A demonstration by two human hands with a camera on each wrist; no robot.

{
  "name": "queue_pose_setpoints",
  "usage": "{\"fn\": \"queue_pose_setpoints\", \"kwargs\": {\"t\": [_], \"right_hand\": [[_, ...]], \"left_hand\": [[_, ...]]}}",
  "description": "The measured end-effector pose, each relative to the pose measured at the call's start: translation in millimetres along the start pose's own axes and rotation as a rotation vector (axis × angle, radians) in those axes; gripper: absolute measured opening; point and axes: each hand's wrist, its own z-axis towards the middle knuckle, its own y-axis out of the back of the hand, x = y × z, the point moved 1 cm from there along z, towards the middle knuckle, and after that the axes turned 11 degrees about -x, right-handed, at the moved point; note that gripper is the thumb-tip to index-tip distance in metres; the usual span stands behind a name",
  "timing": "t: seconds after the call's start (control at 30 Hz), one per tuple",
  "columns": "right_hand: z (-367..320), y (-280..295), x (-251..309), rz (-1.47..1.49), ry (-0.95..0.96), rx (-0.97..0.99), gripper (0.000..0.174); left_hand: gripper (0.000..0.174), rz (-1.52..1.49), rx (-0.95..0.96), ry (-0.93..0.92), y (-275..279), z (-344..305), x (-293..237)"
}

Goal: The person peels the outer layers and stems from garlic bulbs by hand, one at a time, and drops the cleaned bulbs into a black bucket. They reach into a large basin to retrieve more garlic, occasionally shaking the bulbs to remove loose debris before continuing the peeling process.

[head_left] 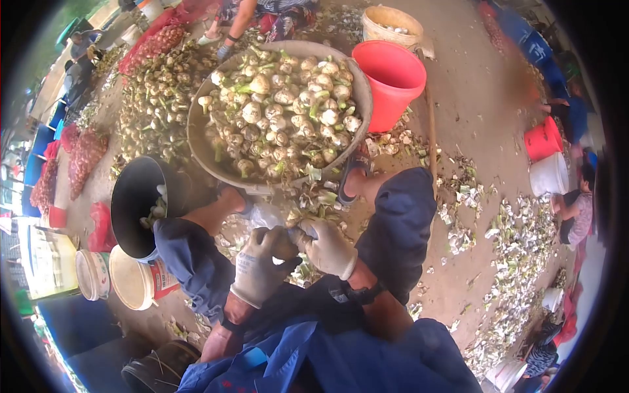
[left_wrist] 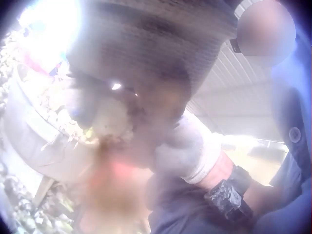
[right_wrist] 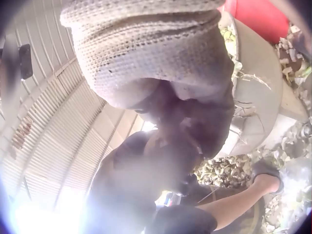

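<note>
Both hands wear pale knit gloves with dirty fingers and meet over the lap in the head view. My left hand (head_left: 259,265) curls round what looks like a garlic bulb, mostly hidden by the fingers; its pale, blurred side (left_wrist: 112,119) shows in the left wrist view. Against the left fingertips lies my right hand (head_left: 327,247), its fingers bent inward; I cannot tell what they grip. Just beyond the hands stands a wide round tub (head_left: 196,141) heaped with garlic bulbs (head_left: 278,111), some with green stem stubs.
A black bucket (head_left: 131,203) with a few pale bulbs stands by the left knee. Behind the tub are a red bucket (head_left: 393,85) and a cream bucket (head_left: 373,26). Loose garlic (head_left: 154,108) is piled at left; peelings (head_left: 517,275) litter the right floor. Another person's hand (head_left: 224,51) reaches near the tub.
</note>
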Motion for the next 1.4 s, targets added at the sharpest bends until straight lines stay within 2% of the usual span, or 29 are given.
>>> {"fn": "queue_pose_setpoints", "kwargs": {"t": [0.1, 0.2, 0.3, 0.33, 0.37, 0.4, 0.43, 0.47, 0.5, 0.53, 0.57, 0.6, 0.63, 0.7, 0.73, 0.77, 0.8, 0.87, 0.9, 0.93, 0.97, 1.0, 1.07, 1.13, 1.2, 1.23, 1.27, 1.33, 1.4], "right_hand": [[-3, 5, 2, 0.012, 0.011, 0.024, 0.019], [-8, 12, 0, 0.015, -0.032, 0.013, 0.016], [-9, 21, 9, -0.021, 0.015, 0.055, 0.013], [-12, 21, 13, 0.200, -0.055, 0.021, 0.012], [-15, 21, 14, 0.421, -0.127, -0.015, 0.012], [-16, 22, 12, 0.423, -0.135, -0.020, 0.012], [-18, 22, 10, 0.497, -0.127, -0.047, 0.016], [-21, 21, 5, 0.572, -0.121, -0.075, 0.021], [-27, 18, -14, 0.513, -0.060, -0.105, 0.034], [-29, 19, -19, 0.600, -0.157, -0.119, 0.038], [-33, 19, -21, 0.690, -0.241, -0.123, 0.039], [-34, 20, -17, 0.781, -0.321, -0.127, 0.041], [-27, 26, -4, 0.915, -0.428, -0.032, 0.044], [-22, 27, 1, 1.055, -0.423, 0.021, 0.038], [-21, 26, 1, 1.190, -0.402, 0.075, 0.033], [-20, 26, 0, 1.191, -0.407, 0.074, 0.033], [-18, 28, -1, 0.915, -0.213, 0.019, 0.031], [-16, 33, -1, 0.346, 0.161, -0.087, 0.028], [-16, 34, 1, 0.338, 0.160, -0.092, 0.028], [-15, 32, 3, 0.665, -0.088, -0.032, 0.025], [-15, 32, 6, 0.989, -0.341, 0.028, 0.022], [-15, 33, 9, 0.982, -0.343, 0.021, 0.022], [-11, 33, 14, 0.657, -0.350, -0.029, 0.021], [-9, 30, 13, 0.686, -0.317, -0.051, 0.022], [-12, 34, 15, 1.056, -0.389, -0.014, 0.024], [-7, 38, 12, 0.822, -0.512, 0.023, 0.027], [-8, 38, 14, 0.819, -0.516, 0.019, 0.027], [-9, 32, 19, 0.543, -0.485, 0.094, 0.030], [-13, 19, -5, 0.480, -0.417, 0.013, 0.031]], "left_hand": [[0.068, -0.063, 0.000, -0.031, 4, 2, 4], [0.071, -0.164, 0.095, 0.019, 10, 2, 10], [0.072, -0.764, 0.345, 0.325, 10, 3, 25], [0.072, -0.761, 0.349, 0.328, 17, 5, 18], [0.073, -0.989, 0.359, 0.494, 22, 6, 10], [0.074, -1.215, 0.367, 0.667, 24, 7, 5], [0.081, -1.325, 0.375, 0.685, 22, 9, 5], [0.074, -1.493, 0.395, 0.731, 16, 7, 14], [0.077, -1.543, 0.403, 0.701, 12, 5, 17], [0.080, -1.593, 0.410, 0.672, 6, 4, 20], [0.087, -1.737, 0.499, 0.770, -5, 0, 39], [0.089, -1.710, 0.414, 0.740, -1, 0, 27], [0.090, -1.754, 0.408, 0.811, -2, -1, 25], [0.092, -1.794, 0.399, 0.891, -2, -3, 26], [0.094, -1.758, 0.338, 0.898, -1, -5, 27], [0.096, -1.723, 0.278, 0.902, -1, -6, 28], [0.096, -1.723, 0.278, 0.904, -3, -8, 29], [0.095, -1.519, 0.146, 0.864, -10, -9, 28], [0.095, -1.121, 0.170, 0.677, -5, -3, 14], [0.095, -1.130, 0.178, 0.674, -8, -1, 16], [0.094, -1.404, 0.261, 0.721, -9, 2, 19], [0.094, -1.676, 0.345, 0.769, -10, 4, 17], [0.095, -1.649, 0.283, 0.722, -4, 6, 8], [0.095, -1.490, 0.246, 0.633, 5, 7, 8], [0.097, -1.464, 0.274, 0.627, 11, 10, 10], [0.098, -1.302, 0.236, 0.570, 11, 11, 12], [0.100, -1.142, 0.199, 0.511, 11, 12, 15], [0.102, -1.160, 0.261, 0.532, 6, 11, 23], [0.101, -1.056, 0.297, 0.474, 2, 9, 26]]}}
